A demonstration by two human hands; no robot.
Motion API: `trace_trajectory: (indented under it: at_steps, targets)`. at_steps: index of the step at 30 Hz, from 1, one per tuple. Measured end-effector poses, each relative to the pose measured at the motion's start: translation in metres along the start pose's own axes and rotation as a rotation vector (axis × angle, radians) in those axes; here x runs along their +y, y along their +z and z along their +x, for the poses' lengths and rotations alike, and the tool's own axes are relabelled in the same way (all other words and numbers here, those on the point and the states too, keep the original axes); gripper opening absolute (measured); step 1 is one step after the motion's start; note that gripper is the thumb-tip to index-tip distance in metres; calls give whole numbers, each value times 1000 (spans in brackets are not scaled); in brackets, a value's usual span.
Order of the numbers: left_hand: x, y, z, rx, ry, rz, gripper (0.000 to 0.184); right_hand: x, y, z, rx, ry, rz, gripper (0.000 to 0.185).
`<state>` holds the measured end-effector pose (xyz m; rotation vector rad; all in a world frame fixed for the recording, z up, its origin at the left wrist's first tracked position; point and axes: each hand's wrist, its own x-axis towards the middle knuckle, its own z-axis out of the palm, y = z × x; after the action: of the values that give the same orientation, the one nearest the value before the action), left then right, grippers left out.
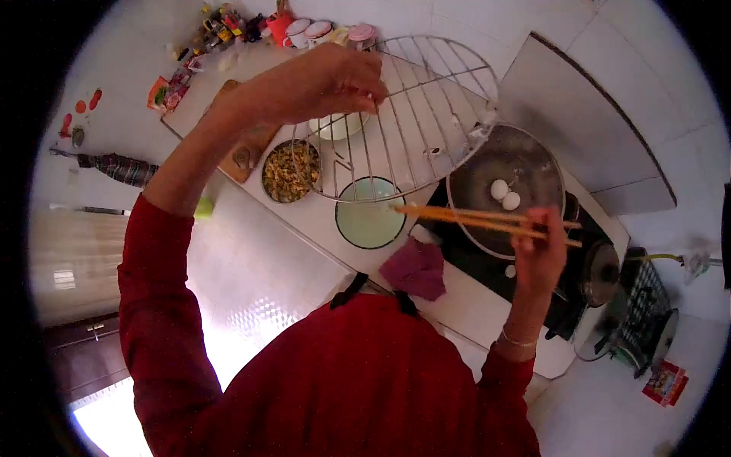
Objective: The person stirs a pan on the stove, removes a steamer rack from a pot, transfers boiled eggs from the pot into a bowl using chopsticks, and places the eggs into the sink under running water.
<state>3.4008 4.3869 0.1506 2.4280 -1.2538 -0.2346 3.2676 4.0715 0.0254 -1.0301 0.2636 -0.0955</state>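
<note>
My left hand (339, 82) is closed on the rim of a round wire rack (415, 126), holding it tilted above the counter. Closed around a pair of wooden chopsticks (472, 218) is my right hand (539, 247). The chopsticks' tips reach over the edge of a pale green bowl (365, 221) and seem to touch or hold a small light bit. Behind the chopsticks, a large pan (481, 160) on the black stove holds two white eggs (499, 190) in murky liquid. A bowl of chopped food (288, 169) sits left of the green bowl, partly behind the rack.
A purple cloth (415, 268) lies at the counter's front edge. Right of the pan is a dark lid (601, 264). A wooden board (251, 148) and another pale bowl (335, 128) are under my left arm. Lidded pots (317, 30) and bottles line the back.
</note>
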Motion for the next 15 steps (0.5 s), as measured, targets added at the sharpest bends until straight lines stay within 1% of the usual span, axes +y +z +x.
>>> trace_trajectory:
  at_steps: [2, 4, 6, 8, 9, 12, 15]
  targets:
    - [-12, 9, -3, -9, 7, 12, 20, -15, -1, -17, -70, -41, 193, 33]
    - [-26, 18, -6, -24, 4, 26, 19, -24, -6, -33, -176, -158, 220, 28]
    - [-37, 27, -12, -45, -10, 41, 18, -35, -7, -43, -370, -150, 366, 27]
    - [-46, 39, -19, -17, -13, 64, 18, -44, -5, -47, -648, -32, 634, 30]
    - [-50, 45, -22, -2, -11, 75, 18, -44, -4, -50, -650, -55, 650, 37]
    - [-51, 62, -32, 5, -111, 142, 18, -46, 10, -60, -759, -33, 759, 40]
    - [-57, 79, -42, 17, -64, 156, 16, -38, 21, -62, -856, -2, 805, 39]
